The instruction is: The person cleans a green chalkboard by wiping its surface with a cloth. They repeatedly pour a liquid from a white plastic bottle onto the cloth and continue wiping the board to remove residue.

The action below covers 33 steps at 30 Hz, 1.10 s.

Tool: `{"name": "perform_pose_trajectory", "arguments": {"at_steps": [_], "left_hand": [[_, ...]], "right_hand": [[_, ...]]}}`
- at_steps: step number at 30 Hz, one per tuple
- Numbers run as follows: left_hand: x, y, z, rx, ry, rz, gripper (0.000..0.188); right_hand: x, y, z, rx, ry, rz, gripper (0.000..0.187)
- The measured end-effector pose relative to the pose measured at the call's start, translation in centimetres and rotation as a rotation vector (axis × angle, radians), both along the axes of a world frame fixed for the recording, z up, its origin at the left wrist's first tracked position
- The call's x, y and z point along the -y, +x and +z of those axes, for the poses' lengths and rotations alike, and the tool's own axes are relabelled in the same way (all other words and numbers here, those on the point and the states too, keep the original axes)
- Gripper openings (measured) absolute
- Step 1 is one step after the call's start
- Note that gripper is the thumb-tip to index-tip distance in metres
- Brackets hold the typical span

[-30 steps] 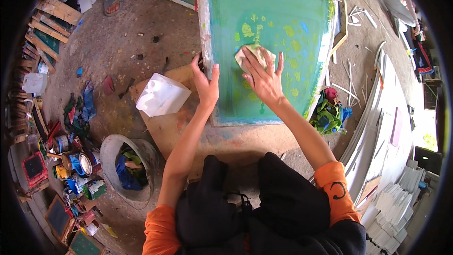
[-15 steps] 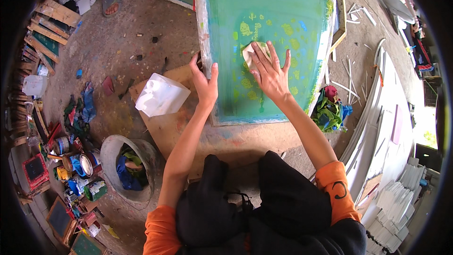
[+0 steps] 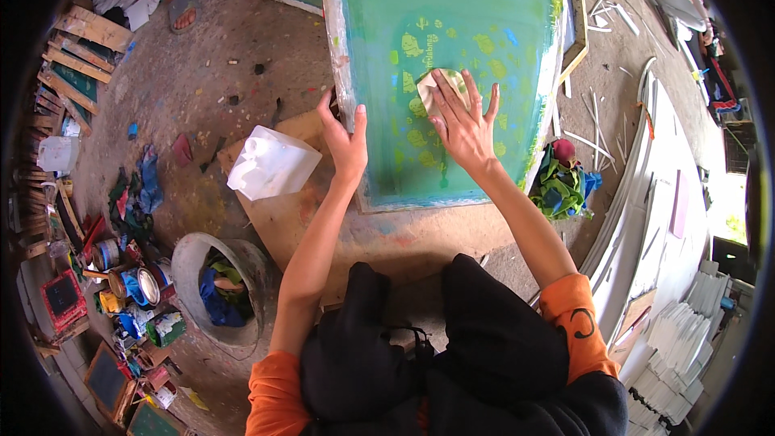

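Note:
A silk-screen frame with green mesh and small yellow-green motifs lies in front of me, its pale rim smeared with paint. My left hand steadies the frame's left rim, the thumb raised on the near side and the fingers along the outer edge. Under the fingers of my right hand is a folded cream cloth, pressed flat against the mesh among the motifs. The fingers of that hand are spread, and they hide part of the cloth.
A white translucent plastic container stands left of the frame on a wooden board. A bucket with rags and paint cans sit lower left. Coloured rags lie right of the frame. Another person's foot shows at top left.
The whole view has shifted slightly. The cloth under my right hand has moved a little down the mesh, relative to the motifs. My left hand stays at the rim.

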<state>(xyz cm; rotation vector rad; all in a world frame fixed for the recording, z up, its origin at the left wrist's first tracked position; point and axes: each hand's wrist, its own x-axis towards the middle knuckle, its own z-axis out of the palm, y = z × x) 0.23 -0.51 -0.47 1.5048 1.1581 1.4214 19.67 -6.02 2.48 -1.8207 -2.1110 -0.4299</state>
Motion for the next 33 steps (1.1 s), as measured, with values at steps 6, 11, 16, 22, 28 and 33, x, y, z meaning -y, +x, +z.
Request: {"name": "perform_pose_trajectory", "arguments": {"at_steps": [6, 11, 16, 22, 28, 33], "left_hand": [[-0.1, -0.1, -0.1, -0.019, 0.012, 0.004, 0.050], [0.0, 0.1, 0.3, 0.040, -0.002, -0.021, 0.050], [0.2, 0.1, 0.6, 0.027, -0.013, -0.004, 0.050], [-0.1, 0.1, 0.3, -0.021, 0.020, 0.011, 0.051], [0.0, -0.1, 0.2, 0.034, -0.036, -0.022, 0.055], [0.3, -0.2, 0.1, -0.041, -0.016, -0.008, 0.063]], "right_hand": [[1.9, -0.8, -1.4, -0.051, -0.051, 0.025, 0.053], [3.5, -1.2, -2.0, -0.085, -0.130, 0.107, 0.057], [-0.1, -0.4, 0.4, -0.019, -0.045, 0.028, 0.055], [1.6, -1.0, -1.0, -0.022, -0.078, 0.032, 0.054], [5.1, -2.5, -2.6, 0.001, -0.215, 0.130, 0.061], [1.6, -1.8, -1.1, 0.011, -0.086, 0.166, 0.062]]}}
